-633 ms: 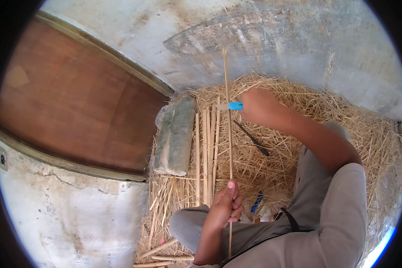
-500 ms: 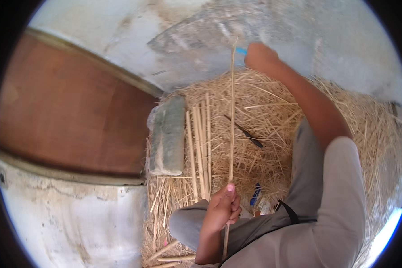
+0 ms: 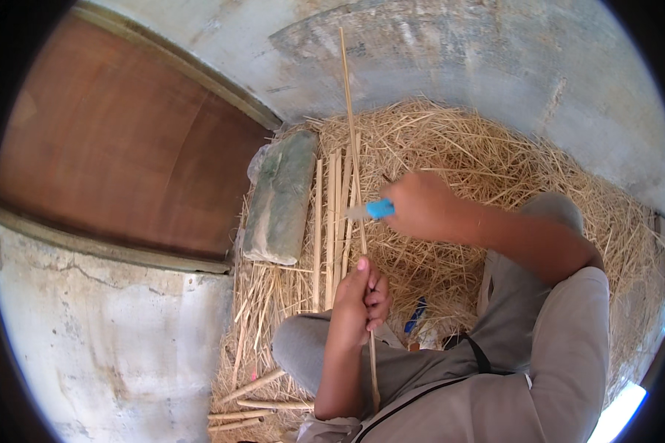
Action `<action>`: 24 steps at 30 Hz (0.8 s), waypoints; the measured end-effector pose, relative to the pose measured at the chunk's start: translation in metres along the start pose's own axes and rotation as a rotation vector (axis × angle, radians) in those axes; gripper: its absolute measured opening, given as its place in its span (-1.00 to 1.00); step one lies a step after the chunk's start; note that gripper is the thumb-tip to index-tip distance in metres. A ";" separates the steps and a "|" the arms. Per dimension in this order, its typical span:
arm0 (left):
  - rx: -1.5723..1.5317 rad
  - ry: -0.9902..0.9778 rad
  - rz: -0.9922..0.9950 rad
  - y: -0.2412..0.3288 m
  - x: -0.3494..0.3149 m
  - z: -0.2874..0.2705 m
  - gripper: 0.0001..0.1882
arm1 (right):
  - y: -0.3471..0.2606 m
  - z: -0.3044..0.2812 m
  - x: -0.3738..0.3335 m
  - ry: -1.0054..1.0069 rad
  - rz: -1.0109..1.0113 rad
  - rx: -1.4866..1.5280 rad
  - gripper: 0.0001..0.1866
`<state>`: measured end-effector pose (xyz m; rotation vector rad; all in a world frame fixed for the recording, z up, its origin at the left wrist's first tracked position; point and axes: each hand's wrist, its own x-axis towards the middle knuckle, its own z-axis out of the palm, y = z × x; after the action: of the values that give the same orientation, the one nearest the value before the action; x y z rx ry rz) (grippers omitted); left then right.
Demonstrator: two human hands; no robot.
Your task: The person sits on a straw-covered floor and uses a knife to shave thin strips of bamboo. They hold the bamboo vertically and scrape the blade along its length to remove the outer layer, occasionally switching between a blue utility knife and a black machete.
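Note:
My left hand (image 3: 356, 301) is closed round a long, thin bamboo strip (image 3: 349, 103), thumb on top. The strip rises far beyond the fist, and its lower end runs down over my lap. My right hand (image 3: 423, 205) grips a blue-handled knife (image 3: 380, 209) above the left hand. Its short blade, blurred, points left and crosses or meets the strip; I cannot tell whether it is cutting. Several split bamboo sticks (image 3: 335, 214) lie lengthwise behind the strip.
Straw-like shavings (image 3: 465, 148) cover the floor. A greenish stone block (image 3: 281, 199) lies left of the sticks, near a brown panel (image 3: 133, 140) in the wall. More sticks (image 3: 273, 404) lie at lower left. A blue object (image 3: 415, 315) rests by my lap.
My right hand and the knife have come down from the strip's far end toward my left hand. The strip's far end now leans left. My left hand has shifted slightly up and left.

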<state>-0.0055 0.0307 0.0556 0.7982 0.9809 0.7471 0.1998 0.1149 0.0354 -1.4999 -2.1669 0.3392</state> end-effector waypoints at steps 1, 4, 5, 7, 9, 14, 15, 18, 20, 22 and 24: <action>-0.091 -0.012 -0.004 0.001 0.004 -0.003 -0.61 | -0.011 0.007 -0.004 -0.021 -0.025 0.010 -0.89; -0.177 0.005 0.000 0.004 0.008 -0.004 -0.71 | -0.016 0.011 -0.001 -0.042 -0.064 0.011 -0.90; -0.164 0.021 -0.001 0.006 0.006 -0.002 -0.71 | -0.015 0.011 0.002 -0.041 -0.068 0.008 -0.90; -0.163 0.051 0.003 0.007 0.007 0.000 -0.72 | 0.000 0.002 0.025 -0.030 0.054 -0.047 -0.88; -0.182 0.073 0.011 0.006 0.012 0.005 -0.73 | 0.008 -0.002 0.037 -0.022 0.111 -0.104 -0.89; -0.114 0.022 -0.032 -0.012 0.013 0.010 -0.74 | 0.062 -0.026 0.075 0.198 0.593 0.117 -0.81; -0.084 -0.010 -0.057 -0.019 0.006 0.020 -0.74 | 0.075 -0.039 0.083 0.218 0.626 0.118 -0.79; -0.053 -0.128 -0.114 -0.022 -0.001 0.031 -0.74 | 0.093 -0.055 0.090 0.273 0.631 0.161 -0.73; -0.088 -0.140 -0.127 -0.021 0.000 0.027 -0.74 | 0.083 -0.043 0.072 0.271 0.521 0.191 -0.69; -0.131 -0.086 -0.108 -0.019 0.009 0.014 -0.73 | 0.079 -0.036 0.055 0.244 0.489 0.263 -0.68; -0.122 -0.021 -0.053 -0.013 0.012 0.005 -0.73 | 0.066 -0.024 0.047 0.211 0.442 0.314 -0.68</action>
<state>0.0054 0.0329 0.0414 0.6707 0.9254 0.7446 0.2521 0.1812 0.0375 -1.7280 -1.5259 0.6065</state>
